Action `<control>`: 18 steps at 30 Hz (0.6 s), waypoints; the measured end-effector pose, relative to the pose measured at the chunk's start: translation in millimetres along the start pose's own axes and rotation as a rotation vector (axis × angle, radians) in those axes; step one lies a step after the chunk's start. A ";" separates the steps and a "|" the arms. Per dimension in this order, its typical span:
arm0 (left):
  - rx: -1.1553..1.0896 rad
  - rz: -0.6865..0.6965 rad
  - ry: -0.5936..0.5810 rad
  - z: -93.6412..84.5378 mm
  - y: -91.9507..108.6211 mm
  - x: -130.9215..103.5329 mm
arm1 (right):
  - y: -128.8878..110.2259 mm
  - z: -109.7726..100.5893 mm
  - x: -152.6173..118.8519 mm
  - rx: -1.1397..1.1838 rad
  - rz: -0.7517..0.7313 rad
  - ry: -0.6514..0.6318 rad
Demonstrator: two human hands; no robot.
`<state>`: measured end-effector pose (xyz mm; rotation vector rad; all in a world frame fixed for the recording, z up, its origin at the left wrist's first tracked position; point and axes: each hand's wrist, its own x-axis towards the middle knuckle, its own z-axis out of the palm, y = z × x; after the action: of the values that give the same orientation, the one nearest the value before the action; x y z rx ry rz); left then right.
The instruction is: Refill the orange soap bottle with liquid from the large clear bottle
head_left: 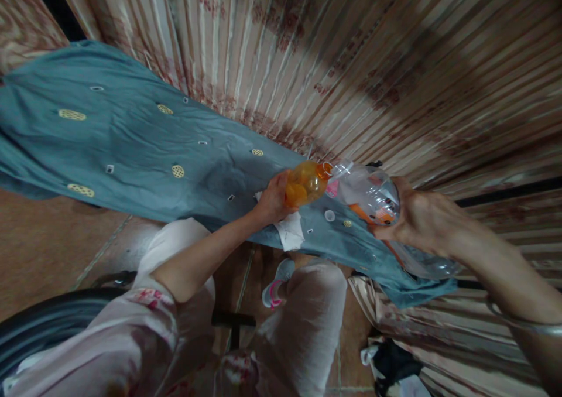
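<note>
My left hand [273, 199] is wrapped round a bottle of orange liquid [307, 185], its neck tilted to the right. My right hand [406, 215] grips a clear plastic bottle [373, 189], tipped so that its neck points left. The two bottle mouths meet or nearly meet; I cannot tell whether they touch. A white cloth or tissue [290, 231] lies below my left hand. On the blue cloth beneath the bottles is a small round whitish piece, perhaps a cap [329, 215]. Another clear bottle [425, 262] lies partly hidden behind my right forearm.
A long surface draped in patterned blue cloth [132, 139] runs across in front of me. Pleated curtains [272, 57] hang right behind it. My knees are below its front edge. A black item [395, 362] lies at the lower right, near the tiled floor [351, 350].
</note>
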<state>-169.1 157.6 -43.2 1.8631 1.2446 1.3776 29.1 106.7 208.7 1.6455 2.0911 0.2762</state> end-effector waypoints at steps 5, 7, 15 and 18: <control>0.014 0.022 -0.005 -1.3 1.4 0.5 | -3.2 -1.5 0.2 0.001 0.027 -0.026; 0.015 0.017 -0.004 -1.1 1.4 0.6 | -4.9 -3.3 -0.3 0.002 0.027 -0.046; 0.002 0.018 -0.004 -0.3 -1.2 0.3 | -3.3 -3.0 -0.4 -0.004 0.023 -0.028; 0.008 0.043 0.004 -0.2 -1.4 0.9 | -3.9 -2.8 0.5 -0.009 0.030 -0.035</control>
<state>-169.8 159.0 -43.9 1.9039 1.2201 1.4008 24.3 106.6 209.3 1.6662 2.0382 0.2638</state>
